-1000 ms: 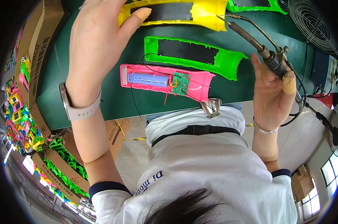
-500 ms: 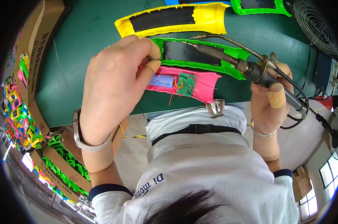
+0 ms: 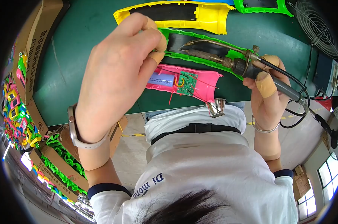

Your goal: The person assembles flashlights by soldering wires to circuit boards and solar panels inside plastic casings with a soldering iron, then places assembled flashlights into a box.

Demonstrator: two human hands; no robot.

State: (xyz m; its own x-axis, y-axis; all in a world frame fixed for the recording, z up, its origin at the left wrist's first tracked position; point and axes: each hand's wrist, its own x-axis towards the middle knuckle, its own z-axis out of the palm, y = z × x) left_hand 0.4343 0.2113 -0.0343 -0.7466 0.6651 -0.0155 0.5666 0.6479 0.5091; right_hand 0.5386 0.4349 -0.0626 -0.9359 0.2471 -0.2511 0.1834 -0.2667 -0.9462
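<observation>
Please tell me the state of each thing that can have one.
Pink shell: open, battery and circuit board inside
Green shell: open, black panel inside
Yellow shell: open side up
Soldering iron: held, above green shell
Left hand: pinched closed
Right hand: gripping soldering iron

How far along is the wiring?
Done, it seems: battery and circuit board sit in the pink shell. In hand: the right hand holds the soldering iron over the near green shell, the left hand at its end. Probably left: the pink shell's loose red wire, and the yellow shell, which shows a black panel but no board.
</observation>
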